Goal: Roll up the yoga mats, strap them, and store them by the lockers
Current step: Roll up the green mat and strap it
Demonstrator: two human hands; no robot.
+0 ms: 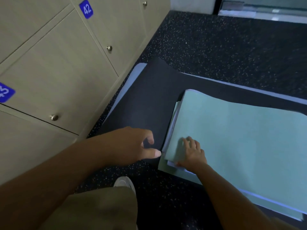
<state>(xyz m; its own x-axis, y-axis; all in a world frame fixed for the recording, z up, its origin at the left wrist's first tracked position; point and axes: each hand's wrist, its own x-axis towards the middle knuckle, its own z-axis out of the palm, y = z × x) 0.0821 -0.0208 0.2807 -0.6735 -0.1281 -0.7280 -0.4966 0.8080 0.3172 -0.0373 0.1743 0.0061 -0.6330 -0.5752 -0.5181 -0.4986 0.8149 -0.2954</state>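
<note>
A pale green yoga mat point(240, 130) lies flat on top of a stack of mats on the floor. Under it a black mat point(146, 97) spreads toward the lockers, with a light blue mat point(131, 77) showing at its far edge. My right hand point(192, 153) rests on the green mat's near left corner, fingers curled over the layered edges. My left hand point(137, 145) hovers over the black mat just left of that corner, thumb and fingers apart, holding nothing. No strap is visible.
Beige lockers point(63, 60) with round knobs and blue number tags 42 point(86, 8) and 43 fill the left side. The floor point(216, 47) is black speckled rubber. My trouser leg and a white shoe point(124, 182) stand at the bottom centre.
</note>
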